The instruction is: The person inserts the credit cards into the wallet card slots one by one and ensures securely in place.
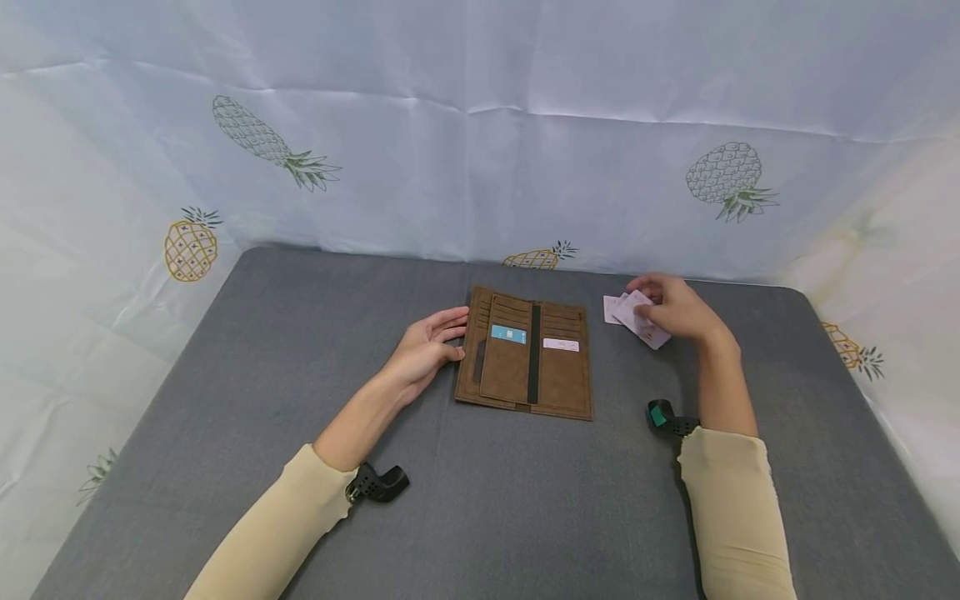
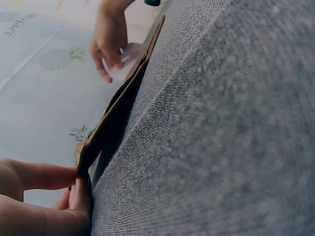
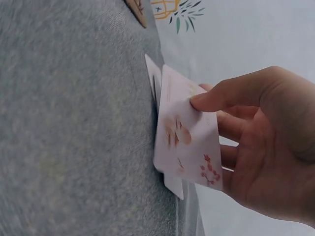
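Beige sleeves (image 1: 273, 529) closest, nearside of the open brown wallet (image 1: 502, 375). Left hand (image 1: 420, 357) pinches its left edge; right of it, right hand (image 1: 678, 310) pinches a floral card (image 3: 189, 150) overlapping other cards (image 1: 611, 310). I'd watch overlap friction: could drag extras along. Loose pinch, wallet skids.

Open brown rectangular leather-look wallet (image 1: 504, 371) lies on grey cloth-covered worktop (image 1: 262, 358). Left hand (image 1: 425, 352) holds its nine-o'clock edge. Between two and three o'clock of it, right hand (image 1: 678, 310) pinches pale pink rectangular card (image 1: 652, 335); further pale cards (image 1: 611, 311) adjoin.
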{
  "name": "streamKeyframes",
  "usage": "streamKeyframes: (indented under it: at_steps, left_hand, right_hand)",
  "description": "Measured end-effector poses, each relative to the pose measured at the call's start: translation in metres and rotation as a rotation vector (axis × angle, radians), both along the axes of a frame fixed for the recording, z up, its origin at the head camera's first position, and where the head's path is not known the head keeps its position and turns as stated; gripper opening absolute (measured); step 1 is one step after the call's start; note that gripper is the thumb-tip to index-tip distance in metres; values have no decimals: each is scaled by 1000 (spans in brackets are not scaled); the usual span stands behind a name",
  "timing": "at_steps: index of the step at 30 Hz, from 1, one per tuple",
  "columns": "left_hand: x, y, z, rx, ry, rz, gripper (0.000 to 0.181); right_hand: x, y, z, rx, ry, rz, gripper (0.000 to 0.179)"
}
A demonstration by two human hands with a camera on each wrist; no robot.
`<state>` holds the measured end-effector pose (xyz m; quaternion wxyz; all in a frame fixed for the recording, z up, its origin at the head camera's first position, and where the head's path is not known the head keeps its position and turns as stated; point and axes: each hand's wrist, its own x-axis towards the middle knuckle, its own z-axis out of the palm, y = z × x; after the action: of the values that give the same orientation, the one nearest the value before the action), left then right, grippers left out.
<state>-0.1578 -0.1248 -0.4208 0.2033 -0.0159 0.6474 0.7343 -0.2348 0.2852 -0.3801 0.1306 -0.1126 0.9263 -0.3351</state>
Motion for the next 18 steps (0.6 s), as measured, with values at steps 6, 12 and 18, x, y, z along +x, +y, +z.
streamKeyframes:
  at_steps: [6, 12, 18]
  left_hand:
    - [0, 1, 1, 2, 0, 1, 79]
    - [0, 0, 1, 4, -1, 0, 78]
    - [0, 0, 1, 4, -3, 1, 78]
  right_hand:
    - [2, -8, 3, -56, -9, -26, 43]
    - [3, -21, 8, -146, 34, -32, 40]
    - [2, -33, 4, -183, 110, -56, 34]
